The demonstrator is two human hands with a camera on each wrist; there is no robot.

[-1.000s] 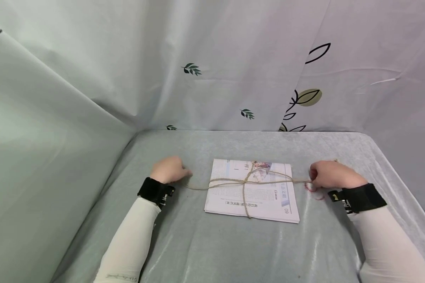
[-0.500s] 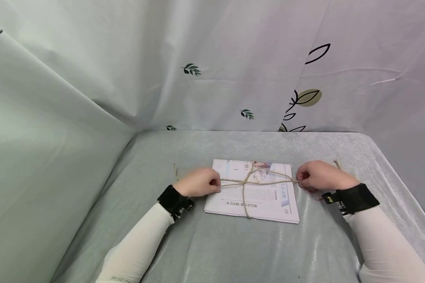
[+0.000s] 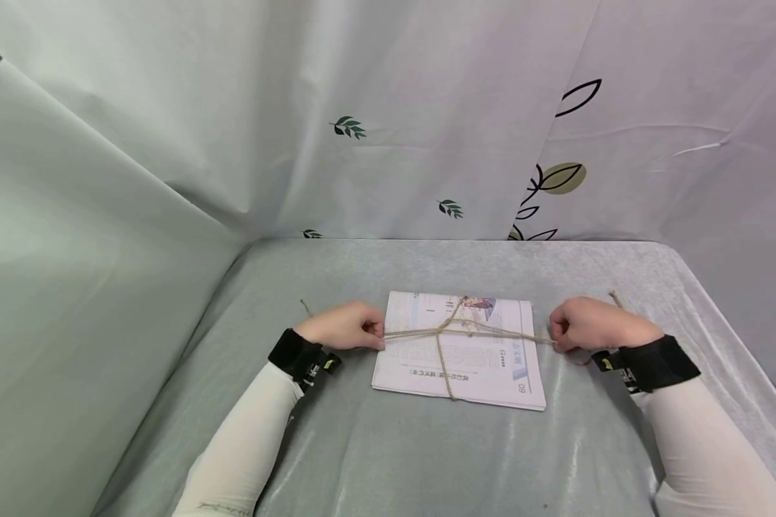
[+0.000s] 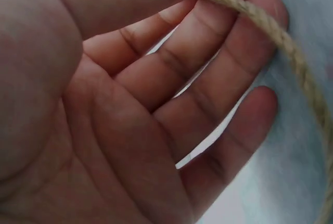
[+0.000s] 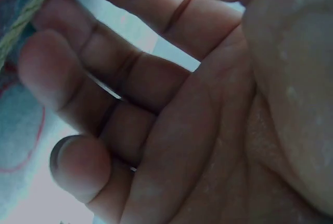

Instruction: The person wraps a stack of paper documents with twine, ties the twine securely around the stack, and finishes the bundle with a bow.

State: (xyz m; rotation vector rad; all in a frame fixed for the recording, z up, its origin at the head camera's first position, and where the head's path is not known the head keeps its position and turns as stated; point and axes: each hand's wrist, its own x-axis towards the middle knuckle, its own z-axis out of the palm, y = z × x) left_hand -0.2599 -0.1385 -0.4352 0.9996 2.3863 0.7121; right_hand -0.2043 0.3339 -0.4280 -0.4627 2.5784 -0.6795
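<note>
A flat stack of folded newspaper (image 3: 472,370) lies on the table, with twine (image 3: 441,359) crossing over its top both ways. My left hand (image 3: 345,327) is at the stack's left edge, pinching the twine between thumb and fingertips. In the left wrist view a length of the twine (image 4: 283,39) curves away from that pinch past the other fingers. Off the right edge, my right hand (image 3: 591,324) pinches the other end, drawn out from the crossing. The right wrist view has the twine (image 5: 28,13) leaving the fingertips at the upper left.
Grey cloth (image 3: 427,459) covers the table. A pale curtain with leaf prints (image 3: 388,172) hangs behind it, and another sheet (image 3: 90,287) hangs along the left. Loose twine tips stick out behind both hands.
My left hand came in from the left to the newspaper's edge, then drew back slightly. My right hand moved in, then out a little. The loose loop at the crossing has narrowed and flattened.
</note>
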